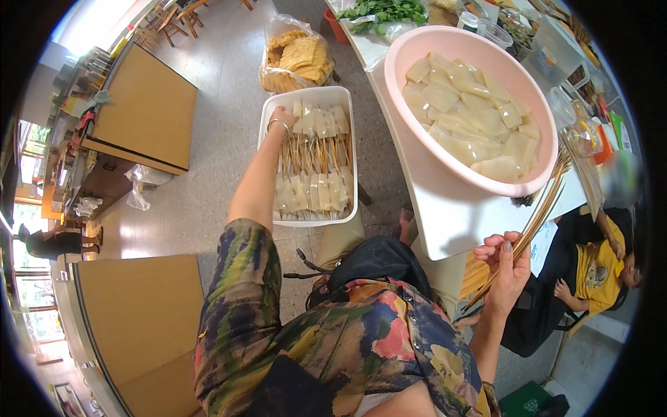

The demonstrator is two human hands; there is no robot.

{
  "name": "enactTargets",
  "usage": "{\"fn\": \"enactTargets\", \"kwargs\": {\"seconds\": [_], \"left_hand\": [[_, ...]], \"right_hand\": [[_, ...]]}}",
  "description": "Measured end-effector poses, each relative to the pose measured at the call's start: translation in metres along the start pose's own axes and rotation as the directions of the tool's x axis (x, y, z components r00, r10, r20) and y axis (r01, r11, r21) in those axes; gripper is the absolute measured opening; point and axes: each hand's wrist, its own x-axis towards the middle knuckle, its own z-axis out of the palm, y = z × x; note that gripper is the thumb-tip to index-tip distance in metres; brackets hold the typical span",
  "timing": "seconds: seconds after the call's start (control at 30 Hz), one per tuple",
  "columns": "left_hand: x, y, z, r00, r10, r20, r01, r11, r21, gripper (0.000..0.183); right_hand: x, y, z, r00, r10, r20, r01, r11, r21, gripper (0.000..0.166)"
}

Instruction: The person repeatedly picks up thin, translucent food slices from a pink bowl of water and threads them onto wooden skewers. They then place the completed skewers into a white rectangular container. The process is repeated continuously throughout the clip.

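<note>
My left hand [281,121], with a bangle at the wrist, reaches into a white plastic tub [353,156] and touches the upper row of skewered translucent pieces [319,121]; whether its fingers grip one is hidden. A lower row of skewered pieces [315,192] lies in the same tub, bamboo sticks between the rows. My right hand [505,263] holds a bundle of bamboo skewers [539,221] beside the table corner. Above it on the white table [443,224] stands a pink plastic basin [394,78] with loose, flat translucent slices [474,112].
A clear bag of yellow fried food [299,57] sits beyond the tub. Leafy greens [385,13], jars and a clear plastic container [552,52] crowd the table's far side. A seated person in a yellow shirt [599,271] is at the right; another person [57,244] stands far left.
</note>
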Motion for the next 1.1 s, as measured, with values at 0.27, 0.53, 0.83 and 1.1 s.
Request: {"fn": "enactTargets", "kwargs": {"seconds": [0.27,0.53,0.83,1.1], "left_hand": [[-0.048,-0.026,0.038,0.969,0.193,0.156,-0.245,0.848,0.47,0.048],[-0.029,-0.044,0.045,0.913,0.235,0.334,-0.382,0.781,0.494,0.054],[-0.125,0.213,-0.032,0.558,0.793,-0.244,-0.828,0.51,-0.233,0.027],[-0.271,0.336,0.052,0.253,0.657,0.71,-0.939,0.344,0.016,0.026]], "right_hand": [[-0.005,0.007,-0.003,1.0,0.014,-0.008,-0.014,0.999,-0.036,0.012],[-0.008,0.004,-0.009,0.999,0.038,-0.006,-0.038,0.999,0.011,0.013],[-0.01,-0.006,-0.023,0.992,0.127,0.009,-0.125,0.964,0.237,0.03],[-0.018,-0.013,-0.038,0.994,0.104,-0.035,-0.096,0.976,0.194,0.018]]}}
